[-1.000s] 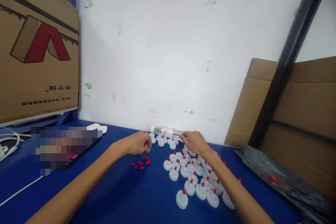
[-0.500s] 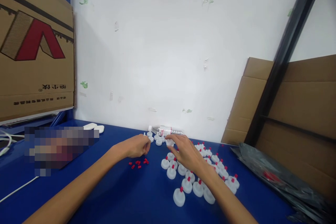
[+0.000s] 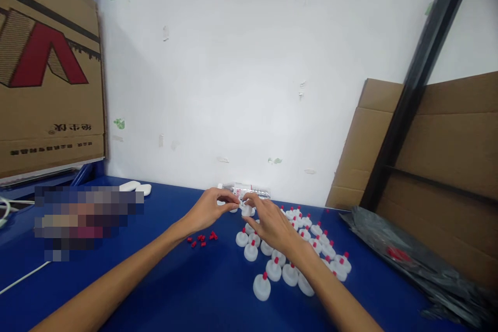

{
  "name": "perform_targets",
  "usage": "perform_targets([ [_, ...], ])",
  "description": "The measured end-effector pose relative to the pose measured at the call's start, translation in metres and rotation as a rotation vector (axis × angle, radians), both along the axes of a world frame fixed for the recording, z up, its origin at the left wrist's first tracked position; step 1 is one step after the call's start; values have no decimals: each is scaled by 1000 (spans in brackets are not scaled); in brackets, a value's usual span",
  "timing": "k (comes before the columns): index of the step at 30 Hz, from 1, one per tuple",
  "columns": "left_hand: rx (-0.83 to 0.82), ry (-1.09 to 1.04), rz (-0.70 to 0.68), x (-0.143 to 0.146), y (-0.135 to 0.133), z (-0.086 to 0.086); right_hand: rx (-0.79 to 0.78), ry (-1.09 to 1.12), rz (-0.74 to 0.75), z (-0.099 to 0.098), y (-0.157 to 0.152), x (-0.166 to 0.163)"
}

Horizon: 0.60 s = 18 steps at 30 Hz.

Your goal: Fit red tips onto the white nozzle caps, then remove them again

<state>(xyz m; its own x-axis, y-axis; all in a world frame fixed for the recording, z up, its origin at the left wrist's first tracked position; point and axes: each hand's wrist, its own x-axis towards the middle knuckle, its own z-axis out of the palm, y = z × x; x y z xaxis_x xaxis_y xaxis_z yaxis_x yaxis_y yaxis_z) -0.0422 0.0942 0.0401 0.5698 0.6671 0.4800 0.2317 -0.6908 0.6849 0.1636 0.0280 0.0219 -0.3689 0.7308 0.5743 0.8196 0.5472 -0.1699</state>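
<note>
My right hand (image 3: 272,222) grips a small white plastic nozzle cap (image 3: 246,210) between thumb and fingers, with its tip toward the left. Thumb and fingertips of my left hand (image 3: 210,208) are pinched together right at that tip; whatever they hold is hidden. Below my left hand, several small red tip covers (image 3: 201,238) lie loose on the blue table (image 3: 175,290). Around and beneath my right hand stand many white nozzle caps with red tips (image 3: 262,288), some of them covered by my forearm. A few white caps without red (image 3: 233,209) sit behind my hands.
A clear plastic bottle (image 3: 254,190) lies along the wall. Grey plastic bags (image 3: 389,249) and folded cardboard (image 3: 354,150) are at the right. On the left are a large cardboard box (image 3: 50,109), white oval objects (image 3: 143,190), a white cable (image 3: 25,276) and a blurred-out patch.
My left hand has moved right, from above the red covers to the tip of the white cap in my right hand. The view has shifted slightly.
</note>
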Motion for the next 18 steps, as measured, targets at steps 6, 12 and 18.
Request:
perform_targets([
  [6,-12,-61,34,5,0,-5,26,33,28,1,-1,-2],
  [12,181,85,85,2,0,-6,102,-2,51,3,-3,-5],
  [18,287,180,33,1,-5,-3,118,-56,69,7,-7,-10],
])
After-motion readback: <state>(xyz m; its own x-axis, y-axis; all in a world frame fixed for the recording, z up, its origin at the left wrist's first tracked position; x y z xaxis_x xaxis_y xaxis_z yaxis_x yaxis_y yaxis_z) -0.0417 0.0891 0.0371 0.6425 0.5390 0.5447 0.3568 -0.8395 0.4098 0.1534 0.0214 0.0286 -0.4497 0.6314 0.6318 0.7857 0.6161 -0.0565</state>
